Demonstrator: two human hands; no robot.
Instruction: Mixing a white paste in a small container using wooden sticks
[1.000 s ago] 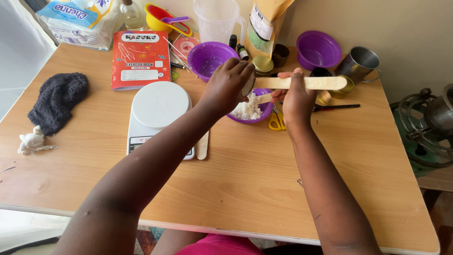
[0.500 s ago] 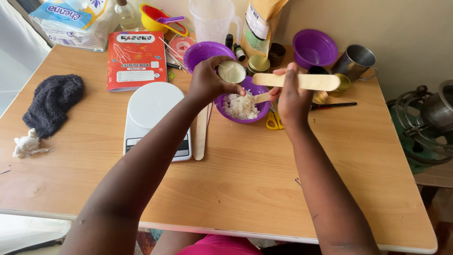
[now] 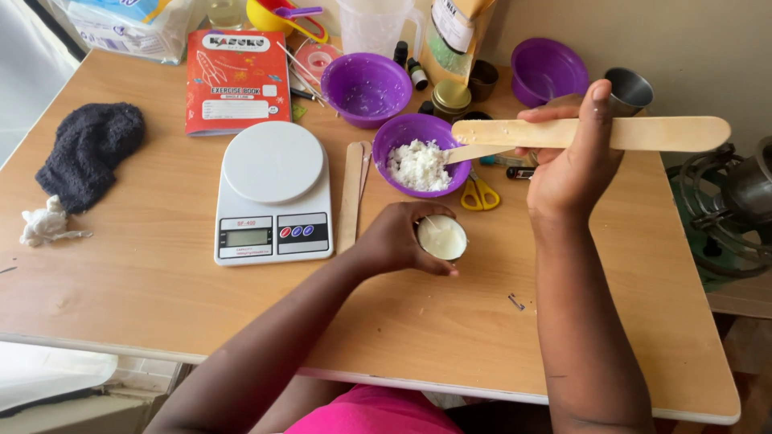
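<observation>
My left hand (image 3: 396, 239) grips a small round tin (image 3: 442, 238) filled with pale cream, resting on the wooden table (image 3: 161, 297) near its front. My right hand (image 3: 572, 165) holds a wide flat wooden stick (image 3: 667, 133) level above the table, with a second, narrower stick (image 3: 474, 152) beneath it pointing left into a purple bowl (image 3: 402, 133) of white crumbly flakes (image 3: 418, 165). That bowl sits just beyond the tin.
A white kitchen scale (image 3: 273, 193) stands left of the tin, wooden sticks (image 3: 352, 193) lying beside it. Behind are two more purple bowls (image 3: 366, 87) (image 3: 549, 71), a red exercise book (image 3: 236, 80), yellow scissors (image 3: 480, 194), small jars, a metal cup (image 3: 627, 88). A dark cloth (image 3: 88, 153) lies far left.
My left hand has brought the tin from above the flake bowl down to the table in front of it. The right hand has lifted slightly with the sticks.
</observation>
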